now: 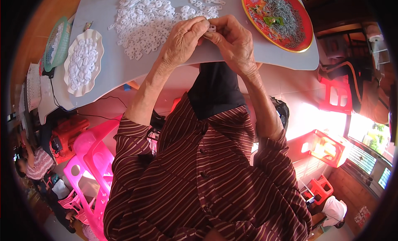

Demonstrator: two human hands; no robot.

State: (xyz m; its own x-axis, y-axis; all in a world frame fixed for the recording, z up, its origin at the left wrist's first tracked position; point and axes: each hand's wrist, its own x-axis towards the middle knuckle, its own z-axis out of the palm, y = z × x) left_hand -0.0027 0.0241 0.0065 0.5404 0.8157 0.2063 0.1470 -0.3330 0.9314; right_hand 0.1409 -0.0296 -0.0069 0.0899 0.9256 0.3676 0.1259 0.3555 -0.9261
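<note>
A small white piece (212,28) is up between the two hands, just over the near edge of the grey worktop (277,60). It looks like hard plastic, so I think it is very light and stiff, and not easy to break. It may be smooth and a bit slippery, and it is so tiny that it could pop out of a pinch. The best place to hold it is by its outer edges, with the tips of thumb and finger, keeping the hole free.

The right hand (234,40) is nearly closed, with thumb and pointing finger pinching the piece. The left hand (186,35) is curled up, its fingertips right beside the piece; I cannot tell if it grips anything. Both arms reach forward and lean in, so the hands meet in the middle.

A big white pile (145,21) lies near the left hand, and a red plate (306,29) of grey bits (282,13) is on the right.
</note>
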